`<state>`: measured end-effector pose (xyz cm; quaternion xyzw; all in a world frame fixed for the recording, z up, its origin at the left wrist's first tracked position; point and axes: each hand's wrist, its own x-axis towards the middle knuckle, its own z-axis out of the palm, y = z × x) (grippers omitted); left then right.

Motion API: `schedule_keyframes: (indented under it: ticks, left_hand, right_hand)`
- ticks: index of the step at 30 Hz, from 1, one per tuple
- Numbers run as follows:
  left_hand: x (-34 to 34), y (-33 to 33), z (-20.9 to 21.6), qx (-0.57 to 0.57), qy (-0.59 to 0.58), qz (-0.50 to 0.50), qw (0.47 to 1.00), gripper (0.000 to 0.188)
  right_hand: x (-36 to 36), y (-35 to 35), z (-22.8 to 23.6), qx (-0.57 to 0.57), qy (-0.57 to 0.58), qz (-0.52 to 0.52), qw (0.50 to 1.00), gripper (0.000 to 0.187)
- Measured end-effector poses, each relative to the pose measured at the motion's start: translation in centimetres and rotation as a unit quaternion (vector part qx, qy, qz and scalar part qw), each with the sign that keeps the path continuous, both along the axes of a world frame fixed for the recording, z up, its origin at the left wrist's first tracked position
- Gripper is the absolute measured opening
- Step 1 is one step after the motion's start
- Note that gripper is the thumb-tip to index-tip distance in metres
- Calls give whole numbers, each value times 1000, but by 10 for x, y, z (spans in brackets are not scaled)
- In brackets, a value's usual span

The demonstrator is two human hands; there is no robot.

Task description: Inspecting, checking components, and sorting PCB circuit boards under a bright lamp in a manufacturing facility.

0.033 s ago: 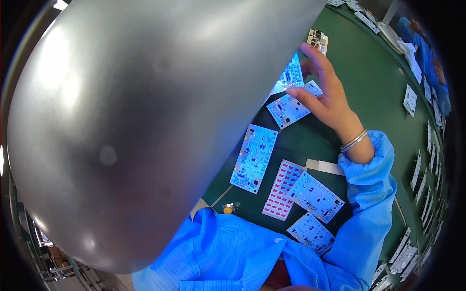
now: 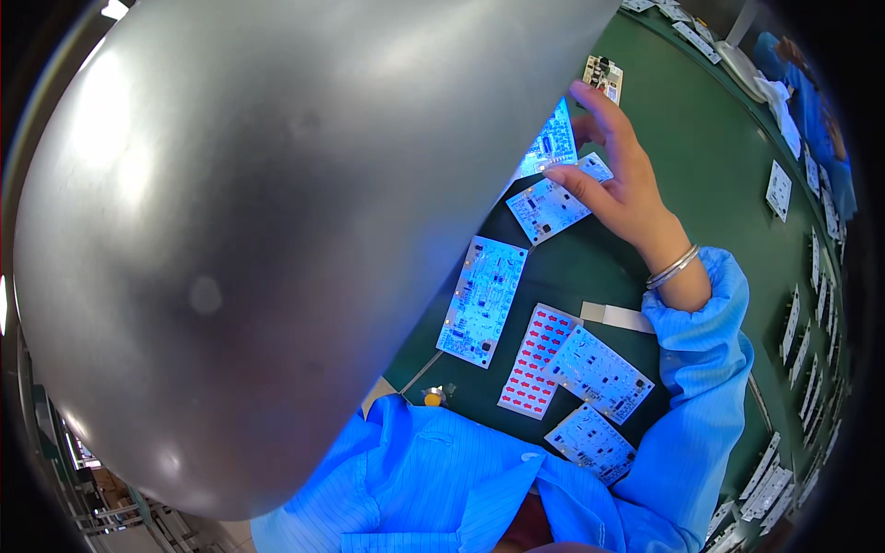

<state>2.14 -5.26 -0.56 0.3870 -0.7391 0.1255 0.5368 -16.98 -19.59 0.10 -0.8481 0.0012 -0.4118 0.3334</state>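
My right hand (image 2: 619, 175) reaches in from the right with thumb and index finger spread apart, a metal bangle at its wrist. It is open beside a brightly lit circuit board (image 2: 551, 146), whose left part is hidden under a large grey metal shade. The thumb overlaps a second board (image 2: 556, 205) just below; whether the fingers touch either board I cannot tell. A longer white circuit board (image 2: 482, 301) lies nearer to me. My left hand is not visible; the shade (image 2: 277, 240) covers that whole side.
Closer to me, a sheet of red arrow stickers (image 2: 538, 364) lies partly under one board (image 2: 604, 373), with another board (image 2: 592, 443) below. A small component-laden board (image 2: 603, 77) sits beyond my hand. Several boards stand along the right table edge (image 2: 791, 323). Another person's blue sleeve (image 2: 811, 101) shows far right.
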Motion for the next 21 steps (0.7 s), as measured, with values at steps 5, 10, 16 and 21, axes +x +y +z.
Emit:
schedule_keyframes:
  ticks: [5,10,16,21]
  left_hand:
    - [-13,-4,3,-6,64,13,998,78]
    - [-6,3,-1,293,306,33,905,43]
    - [-15,-2,7,461,548,-72,694,50]
    - [-23,2,11,432,646,-84,623,49]
  right_hand:
    - [-1,3,0,31,-16,-10,999,49]
    - [0,13,7,229,128,-79,962,38]
    - [1,2,7,490,151,38,858,55]
    - [5,6,14,565,85,88,816,42]
